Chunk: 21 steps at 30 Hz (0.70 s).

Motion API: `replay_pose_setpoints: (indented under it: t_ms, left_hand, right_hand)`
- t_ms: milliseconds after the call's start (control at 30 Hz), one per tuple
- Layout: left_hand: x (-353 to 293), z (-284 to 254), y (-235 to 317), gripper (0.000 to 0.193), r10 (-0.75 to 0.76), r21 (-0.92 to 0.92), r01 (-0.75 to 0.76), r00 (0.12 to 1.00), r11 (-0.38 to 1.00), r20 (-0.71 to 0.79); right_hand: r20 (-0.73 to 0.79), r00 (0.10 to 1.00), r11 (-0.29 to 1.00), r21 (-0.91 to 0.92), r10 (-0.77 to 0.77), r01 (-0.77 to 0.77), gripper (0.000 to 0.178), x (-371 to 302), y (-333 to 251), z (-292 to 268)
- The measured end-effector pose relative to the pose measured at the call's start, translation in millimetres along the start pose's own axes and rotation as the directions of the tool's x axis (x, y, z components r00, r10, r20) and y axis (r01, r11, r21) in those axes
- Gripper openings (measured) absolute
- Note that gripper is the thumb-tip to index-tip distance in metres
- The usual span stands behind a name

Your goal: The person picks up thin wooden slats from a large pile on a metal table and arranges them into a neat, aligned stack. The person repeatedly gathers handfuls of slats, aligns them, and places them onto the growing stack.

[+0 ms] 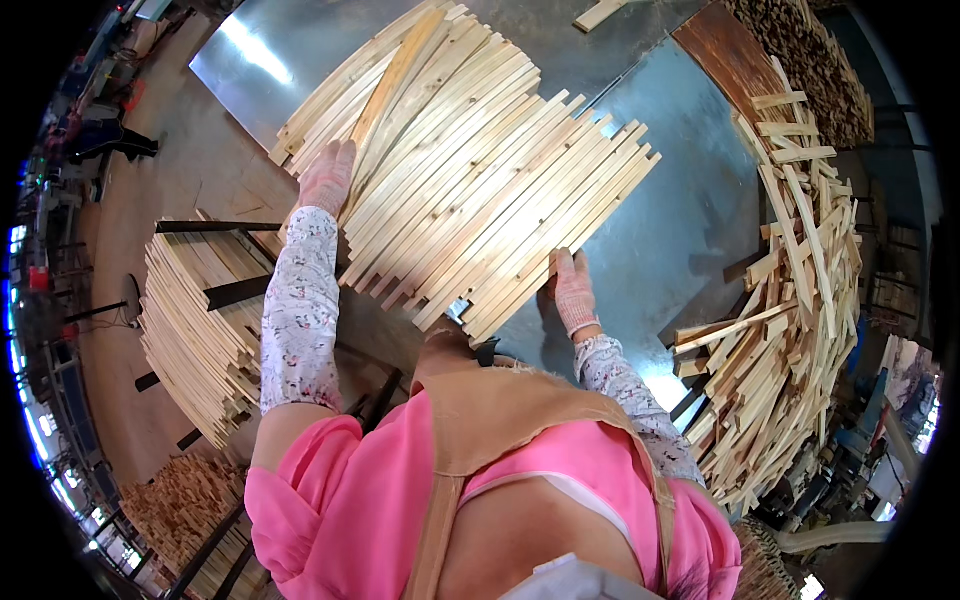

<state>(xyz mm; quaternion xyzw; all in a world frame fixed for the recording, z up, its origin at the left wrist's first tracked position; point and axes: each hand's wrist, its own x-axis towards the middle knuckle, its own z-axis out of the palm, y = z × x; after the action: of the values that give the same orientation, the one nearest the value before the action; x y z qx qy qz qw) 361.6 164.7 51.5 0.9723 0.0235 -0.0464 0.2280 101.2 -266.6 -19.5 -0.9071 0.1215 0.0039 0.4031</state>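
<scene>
Pale wooden strips (470,170) lie side by side in a wide slanted row on a shiny metal table. My left hand (328,180), in a pinkish work glove, rests at the row's left part with its fingers stretched out along the strips. Beside those fingertips a darker, yellowish strip (397,75) lies askew over its neighbours. At the row's right edge, my right hand (572,290), gloved alike, has its fingers extended against the outermost strip near its lower end. My left thumb is hidden.
The metal table (680,190) carries a jumbled heap of strips (780,350) on the right. A stack of strips (195,320) sits on a rack with dark bars at the left. More bundled wood (190,510) stands lower left, and another bundle (800,65) at the far right.
</scene>
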Motion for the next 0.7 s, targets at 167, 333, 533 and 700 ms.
replay_pose_setpoints:
  t_ms: [167,333,533,700]
  left_hand:
    - [-13.2,-7.0,30.6,0.084,0.105,0.152,-0.129,0.981,0.980,0.160]
    - [-33.9,-33.0,104.8,0.096,-0.105,0.513,-0.070,0.947,0.856,0.305]
    - [-29.8,-35.0,102.8,0.108,-0.139,0.465,-0.015,0.945,0.885,0.296]
    - [-36.1,-34.3,131.2,0.116,-0.169,0.513,-0.041,0.920,0.857,0.355]
  right_hand:
    - [-0.013,0.995,0.994,-0.046,0.099,-0.099,0.024,15.8,27.3,-1.1]
    - [-0.004,1.000,0.973,-0.230,-0.023,0.022,0.052,20.3,31.1,-3.8]
    - [0.051,0.998,0.978,-0.208,-0.019,0.030,0.070,21.7,32.6,-9.3]
    - [-0.006,0.982,0.982,0.035,0.188,-0.188,0.048,24.8,26.8,-18.0]
